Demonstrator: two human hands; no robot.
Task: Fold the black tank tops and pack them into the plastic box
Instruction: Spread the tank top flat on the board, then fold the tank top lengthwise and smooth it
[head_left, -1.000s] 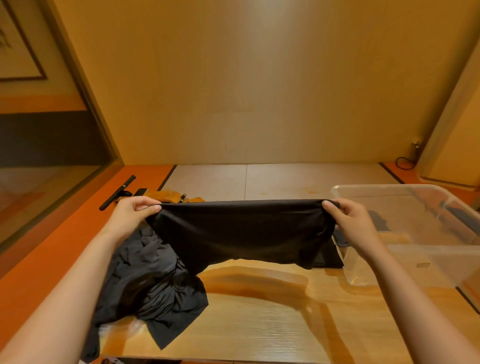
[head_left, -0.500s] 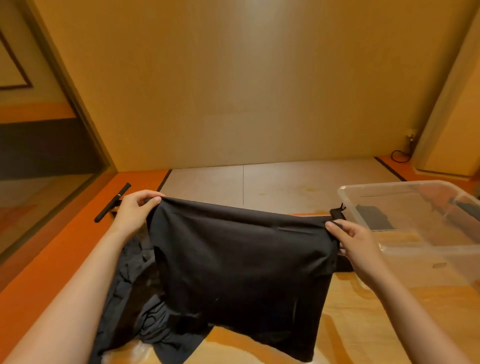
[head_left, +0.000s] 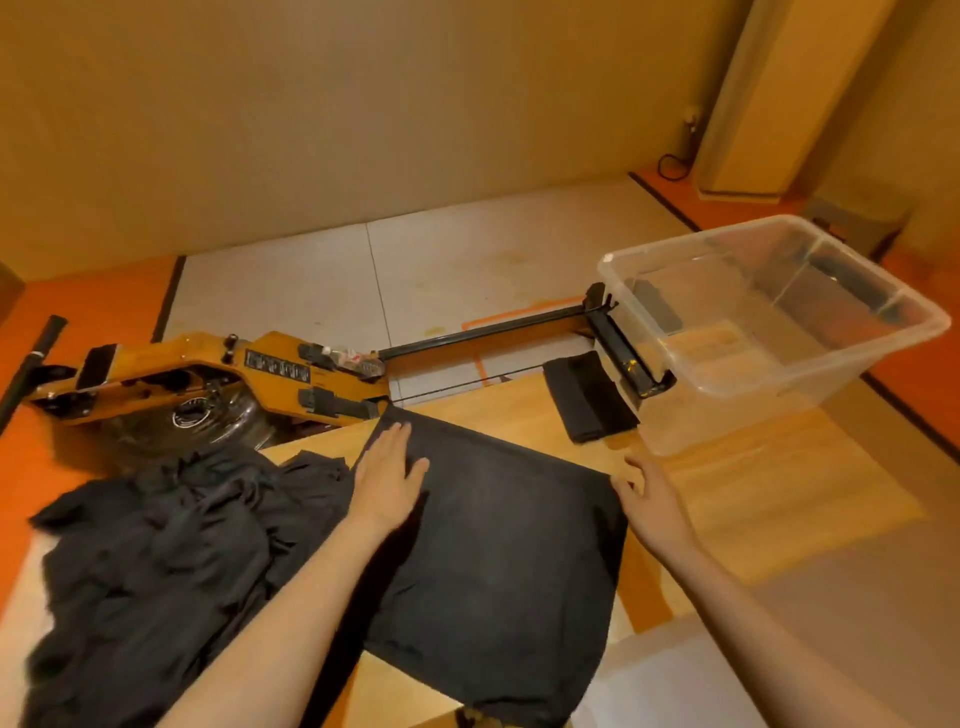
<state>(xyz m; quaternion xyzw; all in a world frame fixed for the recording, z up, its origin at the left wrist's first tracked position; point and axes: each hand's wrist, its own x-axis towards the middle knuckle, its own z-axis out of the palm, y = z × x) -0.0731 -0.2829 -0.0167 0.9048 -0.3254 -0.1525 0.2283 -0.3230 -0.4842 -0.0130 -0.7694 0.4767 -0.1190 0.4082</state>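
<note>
Lowered from mid-air half a second ago, the black tank top (head_left: 498, 561) now lies flat and smooth on the wooden table (head_left: 753, 493), its near hem at the table's near edge. On its far left corner the left hand (head_left: 387, 478) presses palm-down, fingers straight and close together, gripping nothing. The right hand (head_left: 652, 501) has let go; its fingers are loosely spread, tips touching the far right corner of the cloth. Along the table's left edge sits a crumpled pile of black tank tops (head_left: 145, 561). One folded tank top (head_left: 589, 400), a neat rectangle, lies by the far edge, just beside the clear plastic box (head_left: 883, 312) at the far right corner; what the box contains I cannot tell.
</note>
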